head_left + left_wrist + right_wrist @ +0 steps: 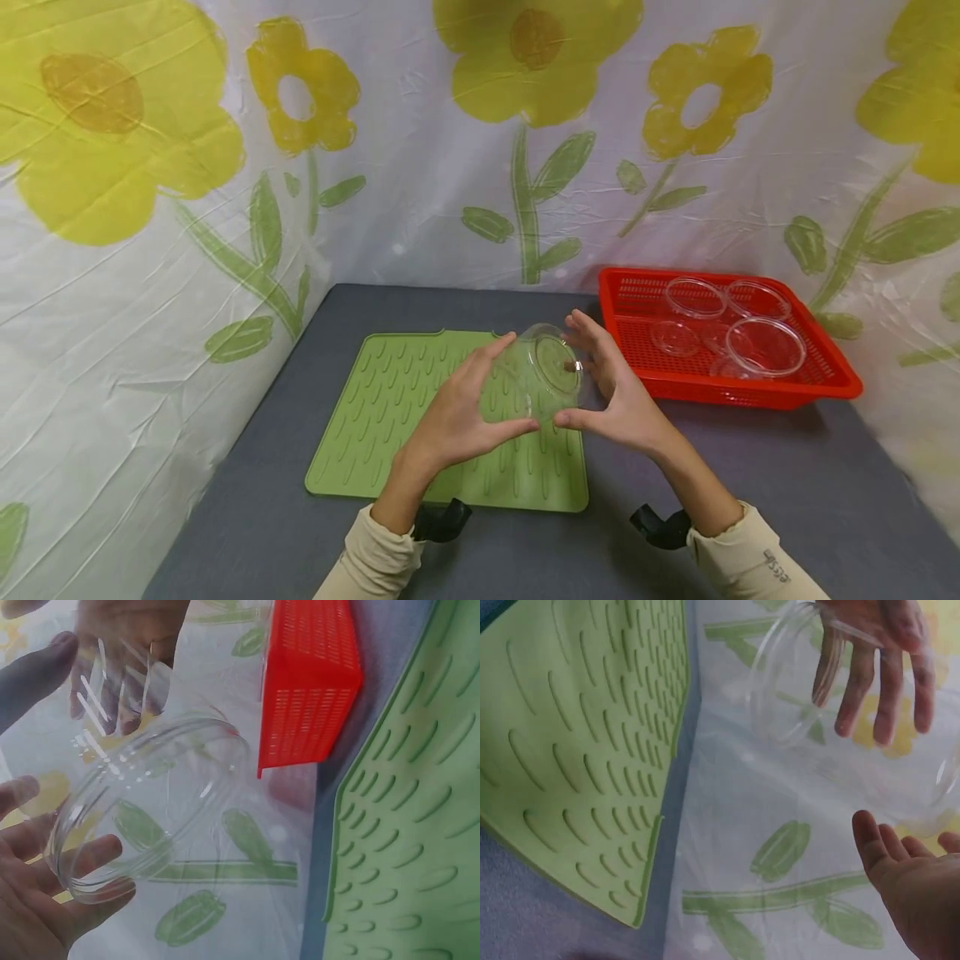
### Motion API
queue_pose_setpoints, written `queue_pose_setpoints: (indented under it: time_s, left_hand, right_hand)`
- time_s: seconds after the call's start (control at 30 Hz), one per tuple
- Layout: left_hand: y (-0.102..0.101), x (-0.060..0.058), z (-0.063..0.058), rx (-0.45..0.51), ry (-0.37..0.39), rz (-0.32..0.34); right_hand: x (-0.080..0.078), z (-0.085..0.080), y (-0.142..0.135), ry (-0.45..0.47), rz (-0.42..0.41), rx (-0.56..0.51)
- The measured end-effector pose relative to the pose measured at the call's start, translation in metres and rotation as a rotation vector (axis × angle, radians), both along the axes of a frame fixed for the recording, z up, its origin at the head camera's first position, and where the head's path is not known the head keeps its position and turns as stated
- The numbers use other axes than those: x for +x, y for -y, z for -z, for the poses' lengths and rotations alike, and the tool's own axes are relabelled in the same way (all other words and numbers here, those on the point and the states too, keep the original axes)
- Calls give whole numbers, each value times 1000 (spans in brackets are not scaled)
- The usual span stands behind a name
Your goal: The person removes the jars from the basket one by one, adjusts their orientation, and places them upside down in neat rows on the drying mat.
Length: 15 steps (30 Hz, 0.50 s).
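Above the green mat, a clear round bowl [547,379] is held up in the air, tilted on its side. My left hand [461,408] spans it from the left, thumb low and fingers high. From the right, my right hand [618,396] reaches round it, fingertips near its round end and thumb below. In the left wrist view the bowl [150,802] has a thick rim, with left fingers [101,855] against it. Seen from the right wrist, left-hand fingers show through the clear bowl [780,712]; exact contact points are hard to tell.
The green ribbed mat [382,417] lies on the dark grey table [285,467]. At the back right stands a red perforated basket [735,392] with several clear round bowls [765,346] in it. A flower-printed sheet [420,167] hangs behind and beside the table.
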<state>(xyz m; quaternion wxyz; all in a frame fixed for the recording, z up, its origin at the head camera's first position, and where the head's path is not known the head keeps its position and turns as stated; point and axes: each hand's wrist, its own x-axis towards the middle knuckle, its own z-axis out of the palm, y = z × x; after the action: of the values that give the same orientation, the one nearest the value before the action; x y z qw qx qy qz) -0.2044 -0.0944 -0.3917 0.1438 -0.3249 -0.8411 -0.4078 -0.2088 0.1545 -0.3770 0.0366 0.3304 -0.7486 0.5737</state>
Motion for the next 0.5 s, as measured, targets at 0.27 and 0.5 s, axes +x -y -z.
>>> queue_pose_setpoints:
  time_s: [0.27,0.5]
  left_hand:
    - [3,1,2,115,59,0]
    - [6,3,4,157,76,23]
  right_hand:
    - [-5,5,7,69,-112,-153]
    - [-6,7,17,64,-112,-189]
